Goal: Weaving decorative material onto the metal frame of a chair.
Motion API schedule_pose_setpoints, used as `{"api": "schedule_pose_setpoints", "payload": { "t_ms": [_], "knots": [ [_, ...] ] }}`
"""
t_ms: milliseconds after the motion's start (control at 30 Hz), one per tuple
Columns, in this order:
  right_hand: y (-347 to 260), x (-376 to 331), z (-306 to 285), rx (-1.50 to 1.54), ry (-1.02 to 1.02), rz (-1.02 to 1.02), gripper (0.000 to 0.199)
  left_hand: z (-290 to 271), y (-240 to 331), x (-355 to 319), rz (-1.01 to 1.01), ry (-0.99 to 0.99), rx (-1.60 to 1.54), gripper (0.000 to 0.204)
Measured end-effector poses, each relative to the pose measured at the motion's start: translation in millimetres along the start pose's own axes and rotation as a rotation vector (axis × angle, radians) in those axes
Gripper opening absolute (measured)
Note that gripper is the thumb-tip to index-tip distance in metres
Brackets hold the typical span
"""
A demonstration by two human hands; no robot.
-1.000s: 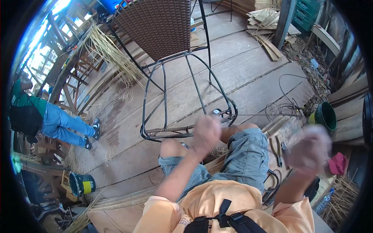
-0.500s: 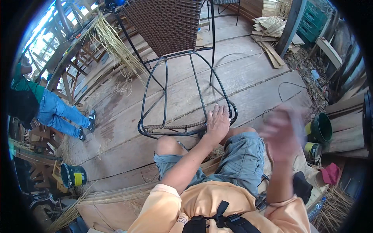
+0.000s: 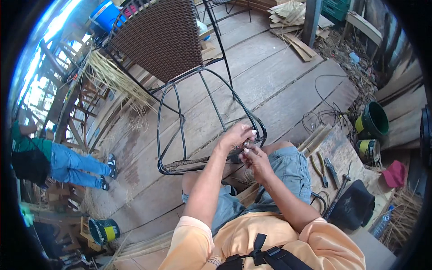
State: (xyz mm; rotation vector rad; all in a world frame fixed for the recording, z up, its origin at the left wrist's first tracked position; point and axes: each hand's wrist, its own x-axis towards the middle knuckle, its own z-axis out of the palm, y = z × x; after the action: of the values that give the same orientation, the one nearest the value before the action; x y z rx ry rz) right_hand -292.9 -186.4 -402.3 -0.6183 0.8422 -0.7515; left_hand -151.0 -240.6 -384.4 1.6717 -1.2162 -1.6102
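A chair with a black metal seat frame and a brown woven backrest stands in front of me, its seat open between the bars. Woven strand wraps part of the near rail. At the frame's near right corner, my left hand has its fingers curled in a pinch. Right beside it, my right hand is closed too, thumb and fingers pressed together. Something small sits between the two hands, and I cannot make out what it is.
On the wooden board to my right lie pliers, a dark-handled tool and a black cap. Green buckets stand beyond. Loose wire coils on the plank floor. Another person stands at left, near a straw bundle.
My right hand has come in from the right, over the board, to meet my left hand at the frame corner. My left hand's fingers have gone from extended to curled. The view has shifted.
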Motion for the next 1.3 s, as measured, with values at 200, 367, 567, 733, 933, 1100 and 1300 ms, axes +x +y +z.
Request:
{"api": "schedule_pose_setpoints", "payload": {
  "t_ms": [200,367,567,733,933,1100,1300],
  "knots": [
    [-14,8,-10,-0.054,-0.134,0.268,0.023,-1,-3,1,0.055,-0.004,0.023,0.027],
    [-5,10,-10,0.007,-0.11,0.275,0.019,4,3,-7,0.045,0.028,-0.081,0.024],
    [-10,8,-13,0.265,-0.156,0.282,0.013,9,4,-8,0.112,0.128,0.064,0.026],
    [-37,-1,-41,-0.137,0.03,0.096,0.017,9,-14,-2,0.194,0.292,0.162,0.027],
    [-117,-58,7,-0.14,-0.1,0.038,0.022,51,-28,-53,0.926,0.723,0.918,0.033],
    [-147,-38,36,-0.098,-0.174,-0.026,0.02,66,-18,-47,0.771,0.785,1.109,0.049],
    [-126,-62,25,-0.321,-0.248,-0.266,0.032,69,-40,-26,0.601,0.808,1.187,0.052]
  ]
}}
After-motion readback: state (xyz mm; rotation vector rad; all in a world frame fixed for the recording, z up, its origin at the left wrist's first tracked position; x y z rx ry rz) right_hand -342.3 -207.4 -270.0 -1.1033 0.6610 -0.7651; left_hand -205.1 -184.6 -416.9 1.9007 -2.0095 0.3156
